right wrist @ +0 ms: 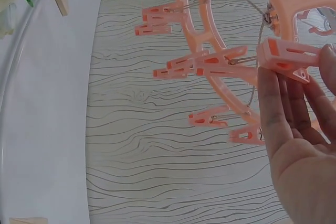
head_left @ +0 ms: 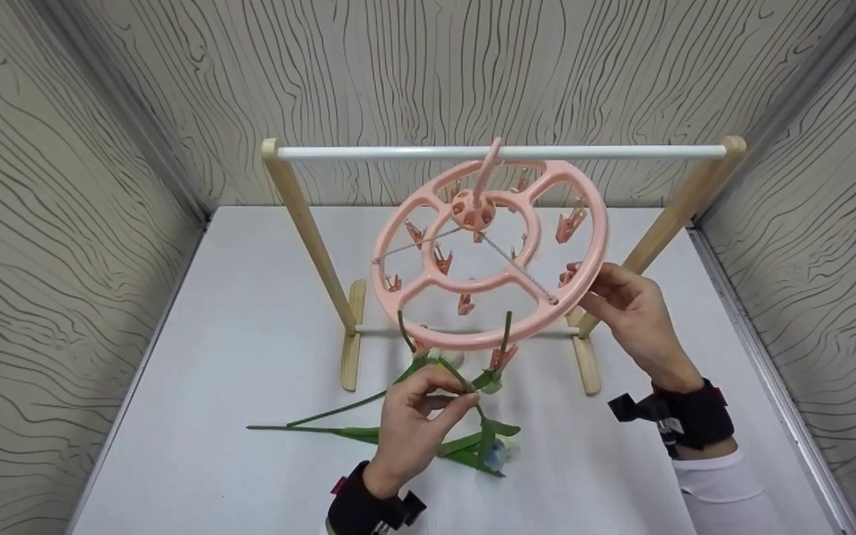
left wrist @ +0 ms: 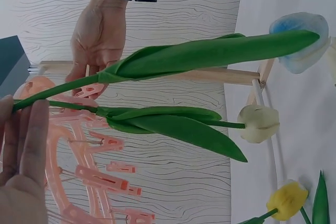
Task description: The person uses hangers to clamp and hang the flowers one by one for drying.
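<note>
My left hand (head_left: 424, 420) pinches the green stem of an artificial tulip (left wrist: 210, 59) between thumb and fingers. Its blue-and-white bloom (left wrist: 300, 41) points down, away from the fingers. My right hand (head_left: 632, 312) pinches a pink clothespin (right wrist: 289, 59) at the right side of the round pink drying hanger (head_left: 597, 230). In the left wrist view, a white tulip (left wrist: 259, 123) hangs beside the held one, its stem passing close to the left fingers. Two stems stick up through the clothespins on the hanger's near edge, with a clothespin (head_left: 502, 358) on the right one.
The hanger's hook (head_left: 489, 167) hangs over the white bar (head_left: 368, 153) of a wooden-legged stand (head_left: 309, 238). Other clothespins dangle round the ring, including one (head_left: 571, 224) at the back right. Green flower stems (head_left: 316, 429) lie on the white table (head_left: 198, 371).
</note>
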A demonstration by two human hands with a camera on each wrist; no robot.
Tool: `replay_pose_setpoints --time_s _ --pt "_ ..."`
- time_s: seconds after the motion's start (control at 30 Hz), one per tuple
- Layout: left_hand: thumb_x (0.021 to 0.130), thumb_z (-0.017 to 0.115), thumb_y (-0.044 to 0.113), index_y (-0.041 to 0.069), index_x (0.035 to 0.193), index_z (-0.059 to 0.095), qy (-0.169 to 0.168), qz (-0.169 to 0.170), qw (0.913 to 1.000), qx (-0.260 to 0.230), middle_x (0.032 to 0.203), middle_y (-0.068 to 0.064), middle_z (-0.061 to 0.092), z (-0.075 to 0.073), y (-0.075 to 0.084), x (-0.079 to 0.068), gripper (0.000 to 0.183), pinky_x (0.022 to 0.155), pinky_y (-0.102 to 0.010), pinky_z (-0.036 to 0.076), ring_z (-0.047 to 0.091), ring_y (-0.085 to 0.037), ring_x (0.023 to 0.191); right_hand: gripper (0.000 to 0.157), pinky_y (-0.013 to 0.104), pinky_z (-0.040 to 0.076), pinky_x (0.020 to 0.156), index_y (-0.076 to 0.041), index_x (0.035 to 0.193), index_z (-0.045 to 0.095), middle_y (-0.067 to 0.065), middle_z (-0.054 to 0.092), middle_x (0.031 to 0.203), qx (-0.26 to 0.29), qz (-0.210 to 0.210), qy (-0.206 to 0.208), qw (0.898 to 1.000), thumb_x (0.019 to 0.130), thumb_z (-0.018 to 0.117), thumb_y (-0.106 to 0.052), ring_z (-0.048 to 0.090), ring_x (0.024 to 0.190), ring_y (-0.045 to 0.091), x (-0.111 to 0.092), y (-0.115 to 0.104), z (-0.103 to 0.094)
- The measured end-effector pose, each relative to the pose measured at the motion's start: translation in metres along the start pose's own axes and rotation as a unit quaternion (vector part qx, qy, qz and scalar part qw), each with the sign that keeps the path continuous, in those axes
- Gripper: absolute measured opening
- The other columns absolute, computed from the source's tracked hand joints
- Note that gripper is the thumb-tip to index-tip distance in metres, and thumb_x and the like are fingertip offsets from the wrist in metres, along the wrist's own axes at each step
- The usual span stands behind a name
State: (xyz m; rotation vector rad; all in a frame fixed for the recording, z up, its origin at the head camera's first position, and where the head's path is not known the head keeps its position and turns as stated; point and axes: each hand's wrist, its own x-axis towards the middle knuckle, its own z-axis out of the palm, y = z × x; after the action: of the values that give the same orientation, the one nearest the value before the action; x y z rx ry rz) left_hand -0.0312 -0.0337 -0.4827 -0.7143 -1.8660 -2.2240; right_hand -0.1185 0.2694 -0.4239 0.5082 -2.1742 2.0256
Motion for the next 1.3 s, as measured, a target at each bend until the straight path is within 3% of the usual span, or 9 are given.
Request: replay_pose_setpoints --time_s 0.17,0.33,0.6,0.87,1.1,1.3 --pt "0.096 0.075 -0.008 -0.007 0.104 0.07 0.0 0.013 0.9999 0.006 0.098 -0.029 0.068 -0.003 0.002 0.002 0.01 0.081 -0.028 0.07 0.074 -0.002 0.099 0.037 0.019 0.063 0.095 0.022 0.137 0.058 0.006 0.081 0.12 0.012 -0.01 -0.013 1.0 0.101 0.062 0.016 0.076 0.108 0.01 -0.007 -0.003 0.005" --pt "0.096 0.075 -0.008 -0.006 0.104 0.07 0.0 0.011 0.9998 0.014 0.099 -0.028 0.069 -0.005 0.005 0.005 0.009 0.08 -0.027 0.069 0.075 -0.003 0.099 0.038 0.018 0.063 0.092 0.022 0.139 0.057 0.0 0.081 0.122 0.036 -0.03 -0.033 0.998 0.101 0.06 0.018 0.076 0.108 0.01 -0.013 -0.004 0.009" --pt "0.096 0.074 -0.009 -0.007 0.104 0.07 -0.009 0.026 0.9996 0.011 0.097 -0.029 0.07 -0.006 0.008 0.012 0.009 0.079 -0.026 0.069 0.075 -0.003 0.096 0.042 0.021 0.067 0.09 0.008 0.14 0.066 0.0 0.081 0.12 0.037 -0.016 -0.024 0.999 0.1 0.061 0.019 0.078 0.105 0.009 -0.024 -0.005 0.018" --pt "0.095 0.075 -0.009 -0.006 0.104 0.07 -0.014 0.032 0.999 0.028 0.098 -0.028 0.07 -0.007 0.013 0.017 0.011 0.079 -0.027 0.07 0.075 -0.002 0.097 0.04 0.021 0.066 0.093 0.009 0.136 0.068 0.0 0.082 0.118 0.053 -0.022 -0.033 0.998 0.098 0.062 0.021 0.077 0.108 0.011 -0.034 -0.005 0.031" --pt "0.095 0.076 -0.008 -0.005 0.104 0.07 -0.024 0.046 0.9974 0.05 0.098 -0.025 0.073 -0.009 0.02 0.026 0.012 0.079 -0.03 0.07 0.077 -0.006 0.093 0.043 0.021 0.066 0.093 0.007 0.136 0.069 0.0 0.081 0.12 0.065 -0.053 -0.03 0.996 0.096 0.061 0.023 0.077 0.109 0.012 -0.039 -0.003 0.046" --pt "0.094 0.077 -0.009 -0.005 0.106 0.072 -0.024 0.058 0.9957 0.068 0.098 -0.024 0.074 -0.011 0.026 0.031 0.014 0.076 -0.031 0.071 0.079 -0.013 0.088 0.046 0.024 0.068 0.089 0.005 0.135 0.069 0.001 0.08 0.117 0.077 -0.054 -0.021 0.995 0.095 0.061 0.025 0.077 0.106 0.013 -0.044 -0.005 0.061"
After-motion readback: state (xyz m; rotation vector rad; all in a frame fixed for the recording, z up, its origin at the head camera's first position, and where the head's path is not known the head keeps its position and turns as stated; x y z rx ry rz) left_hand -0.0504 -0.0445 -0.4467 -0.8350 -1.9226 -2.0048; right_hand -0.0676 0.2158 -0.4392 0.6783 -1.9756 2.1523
